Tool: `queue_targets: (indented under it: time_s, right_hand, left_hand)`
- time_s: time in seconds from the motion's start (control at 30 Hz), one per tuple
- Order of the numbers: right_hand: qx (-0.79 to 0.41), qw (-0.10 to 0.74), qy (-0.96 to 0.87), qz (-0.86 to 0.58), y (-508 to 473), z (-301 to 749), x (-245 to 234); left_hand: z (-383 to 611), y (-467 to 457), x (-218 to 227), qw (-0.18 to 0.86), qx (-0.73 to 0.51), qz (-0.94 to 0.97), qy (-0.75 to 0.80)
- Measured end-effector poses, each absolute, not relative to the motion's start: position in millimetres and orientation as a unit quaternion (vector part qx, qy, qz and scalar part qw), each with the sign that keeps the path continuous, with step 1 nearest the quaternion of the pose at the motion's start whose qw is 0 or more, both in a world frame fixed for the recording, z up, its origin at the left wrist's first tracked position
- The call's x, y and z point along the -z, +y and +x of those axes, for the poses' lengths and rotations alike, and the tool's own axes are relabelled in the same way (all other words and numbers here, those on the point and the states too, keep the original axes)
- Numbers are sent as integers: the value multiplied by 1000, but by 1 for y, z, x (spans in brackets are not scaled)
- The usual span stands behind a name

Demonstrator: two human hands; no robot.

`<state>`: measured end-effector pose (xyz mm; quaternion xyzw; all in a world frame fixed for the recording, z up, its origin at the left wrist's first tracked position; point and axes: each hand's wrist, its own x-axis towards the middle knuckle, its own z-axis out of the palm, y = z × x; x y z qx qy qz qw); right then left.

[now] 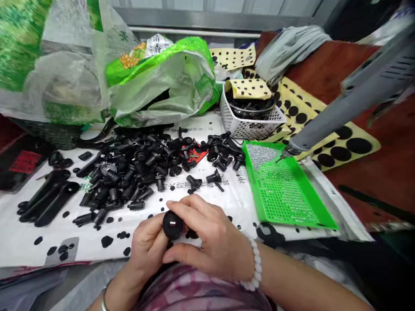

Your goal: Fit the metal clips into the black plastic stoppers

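Note:
A black round plastic part (pixel 173 225), with a small shiny spot in its face, is held between my two hands at the table's front edge. My left hand (pixel 147 242) is closed around its left side. On the other side, my right hand (pixel 207 233) has its fingers bent over the part's top and right edge, with the thumb below. The underside of the part is hidden by my fingers. Beyond my hands lies a heap of black plastic fittings (pixel 129 168), and two loose fittings (pixel 214 177) sit just in front of it.
A green perforated tray (pixel 259 194) holds small silvery screws (pixel 261 155). Over it hangs a grey electric screwdriver (pixel 324 112). Behind stand a white basket (pixel 240 127) and green-white plastic bags (pixel 162 99). Black handles (pixel 48 198) lie at left, sticker sheets (pixel 353 138) at right.

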<state>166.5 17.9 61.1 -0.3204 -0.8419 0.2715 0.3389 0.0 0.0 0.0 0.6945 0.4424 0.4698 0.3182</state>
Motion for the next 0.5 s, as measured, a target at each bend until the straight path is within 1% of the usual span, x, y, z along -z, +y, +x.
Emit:
queue_targets:
  time_s: [0.13, 0.5]
  right_hand:
    - [-271, 325, -850, -314, 17, 170, -64]
    - [-246, 381, -823, -341, 5, 166, -45]
  left_hand:
    - [2, -4, -1, 300, -475, 709, 427]
    - [4, -5, -3, 230, -467, 740, 426]
